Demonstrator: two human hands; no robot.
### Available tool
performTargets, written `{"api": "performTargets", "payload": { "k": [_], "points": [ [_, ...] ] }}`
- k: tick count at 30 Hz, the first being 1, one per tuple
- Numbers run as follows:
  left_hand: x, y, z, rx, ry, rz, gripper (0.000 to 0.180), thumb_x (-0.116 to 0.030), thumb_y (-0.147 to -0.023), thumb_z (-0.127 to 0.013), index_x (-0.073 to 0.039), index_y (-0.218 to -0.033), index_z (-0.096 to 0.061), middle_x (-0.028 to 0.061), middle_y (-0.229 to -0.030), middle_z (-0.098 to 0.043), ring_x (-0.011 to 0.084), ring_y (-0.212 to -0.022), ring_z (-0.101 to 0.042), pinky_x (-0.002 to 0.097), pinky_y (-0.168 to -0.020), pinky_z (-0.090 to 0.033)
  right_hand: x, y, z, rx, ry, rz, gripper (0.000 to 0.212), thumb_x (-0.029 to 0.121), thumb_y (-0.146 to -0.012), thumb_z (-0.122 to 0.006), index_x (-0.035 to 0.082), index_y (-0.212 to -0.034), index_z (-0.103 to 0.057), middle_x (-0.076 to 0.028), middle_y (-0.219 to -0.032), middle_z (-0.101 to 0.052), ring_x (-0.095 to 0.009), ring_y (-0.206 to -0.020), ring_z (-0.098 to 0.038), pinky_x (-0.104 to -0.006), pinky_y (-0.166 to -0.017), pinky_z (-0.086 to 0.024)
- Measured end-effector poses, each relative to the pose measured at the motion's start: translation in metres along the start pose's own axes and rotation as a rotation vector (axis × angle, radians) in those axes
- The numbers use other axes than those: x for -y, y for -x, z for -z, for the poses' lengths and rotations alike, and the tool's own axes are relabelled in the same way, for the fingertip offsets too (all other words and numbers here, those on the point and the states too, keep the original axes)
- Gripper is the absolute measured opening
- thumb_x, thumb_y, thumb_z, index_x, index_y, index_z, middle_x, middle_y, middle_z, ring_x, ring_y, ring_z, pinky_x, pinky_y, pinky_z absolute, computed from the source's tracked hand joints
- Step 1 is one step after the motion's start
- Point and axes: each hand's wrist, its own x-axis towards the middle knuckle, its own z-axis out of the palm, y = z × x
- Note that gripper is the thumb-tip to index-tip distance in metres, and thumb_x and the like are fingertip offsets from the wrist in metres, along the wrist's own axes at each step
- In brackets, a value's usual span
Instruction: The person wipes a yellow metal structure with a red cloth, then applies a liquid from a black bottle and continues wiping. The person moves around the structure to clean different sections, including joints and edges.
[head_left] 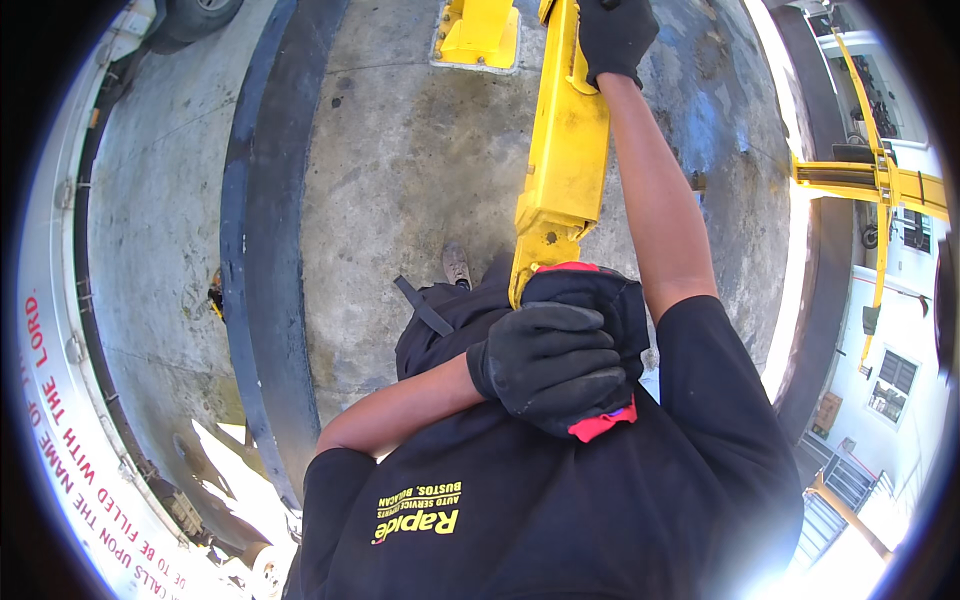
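My left hand (pixel 548 360) has its fingers curled together over black-and-red cloth (pixel 628 318) at the near end of this yellow lift arm (pixel 566 150) above the concrete floor (pixel 390 190), right hand (pixel 616 38) farther along it, can't tell those fingers.

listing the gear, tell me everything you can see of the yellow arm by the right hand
The yellow arm is long and boxy, apparently painted metal, scuffed and smudged. Its thick section steps down to a narrower end with a dark spot. It runs from the picture's top edge toward the person, above a concrete floor. The gloved right hand rests on its far part; the near end seems to meet a black and red bundle under the left hand.
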Motion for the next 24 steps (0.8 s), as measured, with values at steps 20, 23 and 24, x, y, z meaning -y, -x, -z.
{"api": "performTargets", "payload": {
  "k": [20, 23, 24],
  "points": [
    [0.0, -0.001, -0.002, -0.039, -0.049, -0.048, 0.02, -0.022, -0.082, -0.082, -0.006, -0.093, -0.081, 0.0093, -0.087, -0.081, 0.0233, -0.082, -0.08, 0.0432, -0.095, -0.063, -0.001, -0.001, 0.006, -0.006, -0.168, 0.085, 0.04, 0.048, -0.108, -0.069, 0.008, -0.104, -0.073, -0.02, -0.099, -0.075, -0.044, -0.1, -0.072, -0.054, -0.087, -0.056],
    [-0.006, -0.001, -0.006, -0.071, -0.079, 0.005, 0.019, -0.022, -0.083, -0.083, -0.006, -0.093, -0.081, 0.0085, -0.087, -0.081, 0.0231, -0.081, -0.08, 0.0431, -0.094, -0.063, -0.002, 0.006, 0.01, -0.032, -0.14, 0.003, 0.037, 0.046, -0.11, -0.064, 0.01, -0.11, -0.076, -0.017, -0.105, -0.077, -0.041, -0.106, -0.073, -0.0531, -0.091, -0.056],
    [-0.007, -0.001, -0.005, -0.051, -0.072, 0.011, 0.019, -0.023, -0.083, -0.084, -0.006, -0.093, -0.081, 0.0084, -0.087, -0.081, 0.0231, -0.082, -0.08, 0.0432, -0.094, -0.063, -0.002, 0.007, 0.011, -0.036, -0.089, -0.064, 0.037, 0.045, -0.111, -0.062, 0.011, -0.112, -0.077, -0.016, -0.107, -0.078, -0.039, -0.107, -0.073, -0.0528, -0.093, -0.056]
  ]
}}
